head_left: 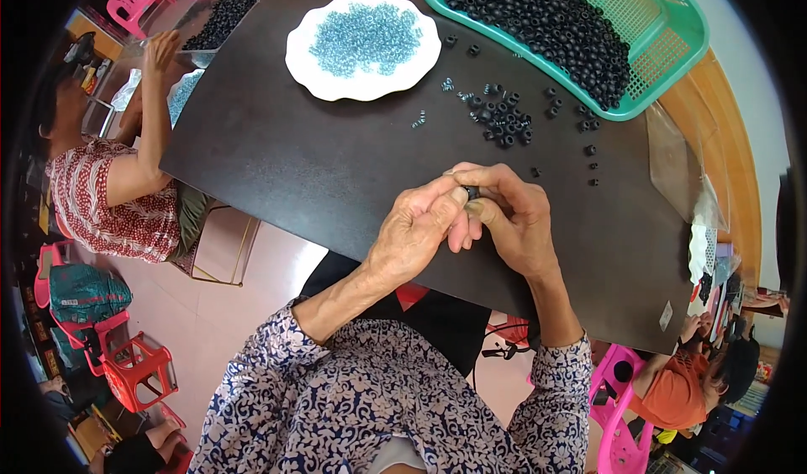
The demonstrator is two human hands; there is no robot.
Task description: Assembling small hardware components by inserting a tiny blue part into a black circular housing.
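On the counter (277, 155), a plate (336, 89) of springs (361, 41) lies left of a basket (657, 64). Before the basket lie loose pieces (507, 123).

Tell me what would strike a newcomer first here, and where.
Probably the green basket of black parts at upper right, with the white scalloped plate of shiny coils to its left. Next come the left hand and right hand, meeting around a small black piece near the picture's centre.
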